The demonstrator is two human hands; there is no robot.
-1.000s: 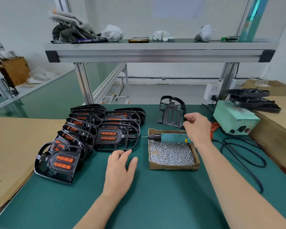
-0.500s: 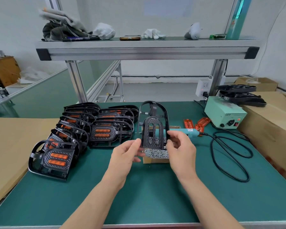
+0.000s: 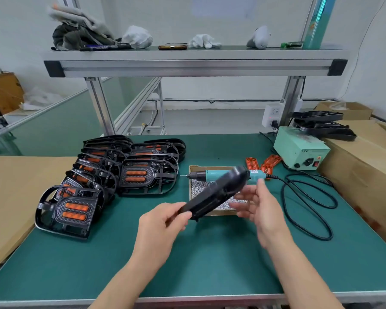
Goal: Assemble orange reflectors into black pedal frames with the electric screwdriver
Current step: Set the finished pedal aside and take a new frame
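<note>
A bare black pedal frame (image 3: 216, 192) hangs tilted above the table, edge-on to me. My left hand (image 3: 163, 221) grips its lower end. Just right of the frame my right hand (image 3: 257, 206) hovers, blurred, with fingers spread and nothing in it. Behind the frame the teal electric screwdriver (image 3: 212, 175) lies across a cardboard box of screws (image 3: 193, 188). Loose orange reflectors (image 3: 262, 162) lie on the mat further back right. Several finished pedals with orange reflectors (image 3: 74, 211) are stacked at the left.
A green power supply box (image 3: 300, 150) stands at the back right, its black cable (image 3: 308, 197) looped on the mat. More black frames (image 3: 321, 124) lie on a cardboard carton (image 3: 361, 175) at the right. An aluminium shelf (image 3: 194, 63) spans overhead.
The frame has been tipped from upright between both hands to a slant. My left hand now grips its lower end, and my right hand has let go and drawn off to the right.
</note>
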